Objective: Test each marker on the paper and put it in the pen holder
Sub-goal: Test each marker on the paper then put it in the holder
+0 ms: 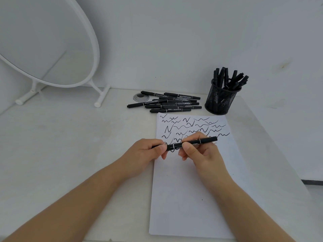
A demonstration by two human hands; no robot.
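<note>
fingers round marker; markers in holder

Bare paper lies open between hands and pen holder.

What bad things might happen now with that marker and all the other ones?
Both hands, left and right, grip the marker over the paper; an uncapped tip might smudge fingers or the scribbles. The pen holder looks crowded, so adding another might tip it.
</note>
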